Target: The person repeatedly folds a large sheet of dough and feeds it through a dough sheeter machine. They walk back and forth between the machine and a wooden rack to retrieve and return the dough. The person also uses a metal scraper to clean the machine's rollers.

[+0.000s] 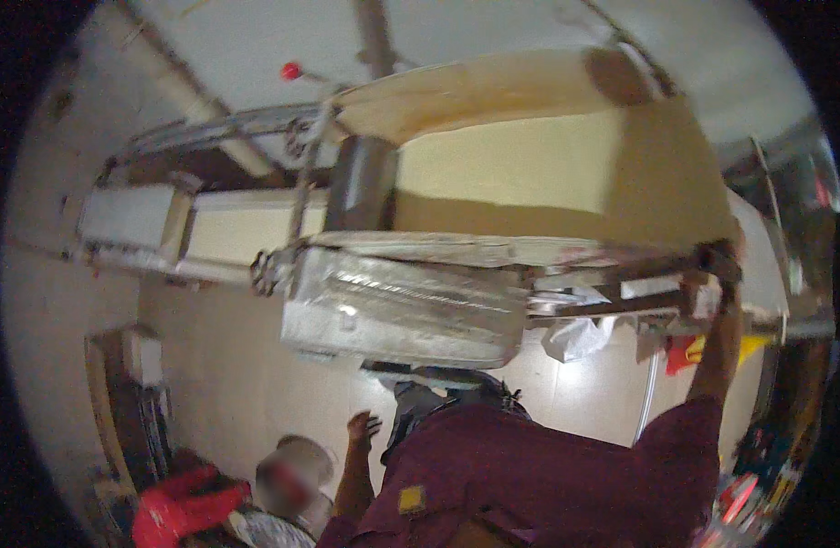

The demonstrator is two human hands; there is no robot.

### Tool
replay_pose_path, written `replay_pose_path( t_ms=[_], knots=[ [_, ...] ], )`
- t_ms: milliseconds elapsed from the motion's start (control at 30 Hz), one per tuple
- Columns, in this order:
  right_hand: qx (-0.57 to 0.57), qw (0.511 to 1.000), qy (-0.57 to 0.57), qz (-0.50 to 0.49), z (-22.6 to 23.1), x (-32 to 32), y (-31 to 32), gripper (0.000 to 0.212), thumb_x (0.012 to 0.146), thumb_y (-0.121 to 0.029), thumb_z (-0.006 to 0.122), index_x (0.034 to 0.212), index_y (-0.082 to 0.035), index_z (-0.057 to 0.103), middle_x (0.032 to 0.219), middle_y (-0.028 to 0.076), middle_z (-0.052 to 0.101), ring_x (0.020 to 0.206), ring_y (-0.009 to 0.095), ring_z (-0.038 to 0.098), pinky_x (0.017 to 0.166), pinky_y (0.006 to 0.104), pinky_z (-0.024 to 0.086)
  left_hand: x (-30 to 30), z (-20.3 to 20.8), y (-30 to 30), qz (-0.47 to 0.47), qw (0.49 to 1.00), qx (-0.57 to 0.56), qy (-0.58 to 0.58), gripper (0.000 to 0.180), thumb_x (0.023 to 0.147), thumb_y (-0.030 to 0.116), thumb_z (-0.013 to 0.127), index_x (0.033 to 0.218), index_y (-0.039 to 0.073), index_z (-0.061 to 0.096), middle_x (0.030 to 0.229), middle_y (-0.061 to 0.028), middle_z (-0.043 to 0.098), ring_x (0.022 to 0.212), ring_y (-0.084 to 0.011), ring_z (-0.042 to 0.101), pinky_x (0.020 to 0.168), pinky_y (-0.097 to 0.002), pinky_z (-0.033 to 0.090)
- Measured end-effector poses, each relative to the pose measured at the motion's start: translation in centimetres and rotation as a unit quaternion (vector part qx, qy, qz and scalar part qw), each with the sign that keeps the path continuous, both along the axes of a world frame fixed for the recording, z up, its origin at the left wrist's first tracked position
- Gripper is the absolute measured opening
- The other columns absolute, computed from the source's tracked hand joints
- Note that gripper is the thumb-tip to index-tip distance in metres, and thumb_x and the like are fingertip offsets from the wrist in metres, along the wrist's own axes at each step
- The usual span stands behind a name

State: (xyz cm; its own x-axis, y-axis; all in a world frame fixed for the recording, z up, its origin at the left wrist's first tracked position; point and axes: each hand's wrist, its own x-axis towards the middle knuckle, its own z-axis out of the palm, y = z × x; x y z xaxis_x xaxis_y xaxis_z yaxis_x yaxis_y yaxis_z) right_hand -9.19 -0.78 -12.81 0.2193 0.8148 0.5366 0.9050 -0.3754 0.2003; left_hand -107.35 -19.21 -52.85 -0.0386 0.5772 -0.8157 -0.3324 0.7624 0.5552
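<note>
apparently, the right hand was stretched to the right end of the belt machine, likely for support; whether its fingers gripped could not be told. the left hand hung empty, fingers loosely parted, below the metal housing. a cream belt, partly shadowed, lay beside a dark roller. pale floor showed beneath; a round bin stood near red cloth, lower left.
</note>
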Motion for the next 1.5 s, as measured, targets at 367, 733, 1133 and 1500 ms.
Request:
replay_pose_path(
  t_ms=[367,733,1133,1500],
  knots=[
    [-0.072,0.992,-0.078,-0.067,0.8,0.9,-1.1,0.029,0.087,-0.019,0.060,0.114,-0.008,0.060,0.087,0.013,0.058,0.085,0.034,0.059,0.076,0.0463,0.045,0.4,3.8,1.2,-0.050,0.997,-0.030,0.047,0.040,0.092,0.030,0.056,0.123,0.005,0.055,0.104,-0.0161,0.068,0.085,-0.0299,0.069,0.071,-0.0390,0.053],
    [-0.005,0.920,0.393,0.005,6.9,6.9,3.0,0.044,0.087,-0.036,0.067,0.114,-0.001,0.062,0.102,0.012,0.063,0.093,0.023,0.059,0.082,0.0395,0.047,3.2,1.3,7.7,-0.054,0.998,0.016,-0.025,0.044,0.088,0.030,0.061,0.124,0.005,0.053,0.107,-0.0171,0.065,0.089,-0.0323,0.069,0.075,-0.0429,0.055],
    [0.288,0.892,0.047,0.345,44.4,-32.3,12.5,0.025,0.090,-0.025,0.064,0.101,-0.002,0.064,0.089,0.014,0.060,0.075,0.026,0.058,0.067,0.0405,0.048,2.6,-0.9,7.0,-0.170,0.981,0.087,-0.038,0.046,0.091,0.031,0.060,0.126,0.002,0.051,0.109,-0.0212,0.063,0.089,-0.0370,0.067,0.075,-0.0475,0.055],
    [0.229,0.809,0.369,0.396,34.3,-18.1,9.1,0.039,0.085,-0.029,0.070,0.111,-0.002,0.065,0.101,0.016,0.068,0.085,0.030,0.066,0.069,0.0536,0.053,-3.3,1.2,5.8,-0.207,0.970,0.101,0.079,0.049,0.092,0.028,0.055,0.133,0.003,0.047,0.117,-0.0228,0.062,0.096,-0.0375,0.066,0.079,-0.0469,0.054]
  ],
)
